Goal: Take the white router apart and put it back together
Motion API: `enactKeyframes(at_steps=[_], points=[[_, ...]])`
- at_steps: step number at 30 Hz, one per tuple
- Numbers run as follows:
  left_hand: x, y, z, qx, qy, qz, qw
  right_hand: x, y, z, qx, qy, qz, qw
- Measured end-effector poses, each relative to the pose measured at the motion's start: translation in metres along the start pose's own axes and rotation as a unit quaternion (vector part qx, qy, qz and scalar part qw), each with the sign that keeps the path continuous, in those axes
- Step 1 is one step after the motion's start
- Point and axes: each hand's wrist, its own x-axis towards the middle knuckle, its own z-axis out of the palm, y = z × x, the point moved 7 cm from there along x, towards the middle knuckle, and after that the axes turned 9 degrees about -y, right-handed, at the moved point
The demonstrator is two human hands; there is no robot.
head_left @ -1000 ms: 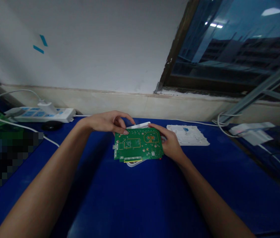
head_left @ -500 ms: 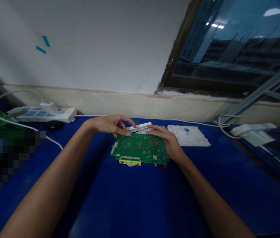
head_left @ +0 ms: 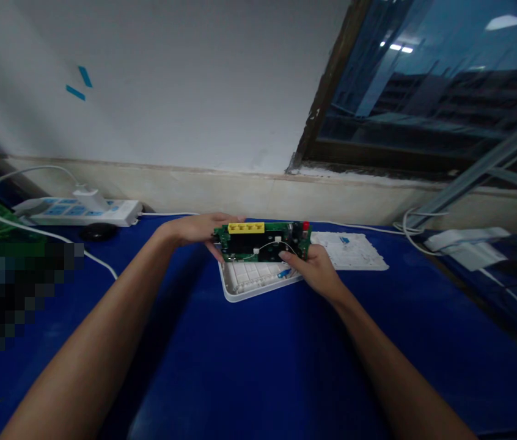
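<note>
The green circuit board [head_left: 262,241] looks light and stiff, but its exposed components and thin wiring make it seem fragile, so the safest hold appears to be along its bare side edges. Its long axis runs crosswise to the person, left to right in the head view. The yellow four-port network socket block [head_left: 246,228] and a small red part [head_left: 305,227] sit along the far edge, with the sockets pointing away from the person. A thin white wire [head_left: 270,245] arcs across the upward face.

Both hands hold the board by its short ends, neither spread wide. The left hand [head_left: 198,231] grips the left end, with the fingers behind the edge and the thumb at the near corner. The right hand [head_left: 310,270] takes the right end, its fingers [head_left: 288,256] curled over the near edge.

The board is held over the far part of a white plastic router housing [head_left: 244,280]. Whether they touch is hard to tell. The housing lies open side up on the blue table top [head_left: 377,366], its ribbed inside showing. Just to its right lies a flat white vented panel [head_left: 350,250].

Farther off, a white power strip [head_left: 77,212] with a plug [head_left: 87,198] sits at the back left, and a white adapter [head_left: 467,247] lies at the right, with white cables running along the wall
</note>
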Motion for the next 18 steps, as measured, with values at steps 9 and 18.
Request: enactKeyframes(at_steps=[9,18], points=[[-0.014,0.030,0.006,0.147,-0.010,0.039,0.988,0.002,0.001,0.010,0.024,-0.037,0.057,0.997],[0.003,0.040,0.012,0.265,0.048,0.103,0.958,0.006,0.000,0.004,0.033,-0.015,0.042,0.998]])
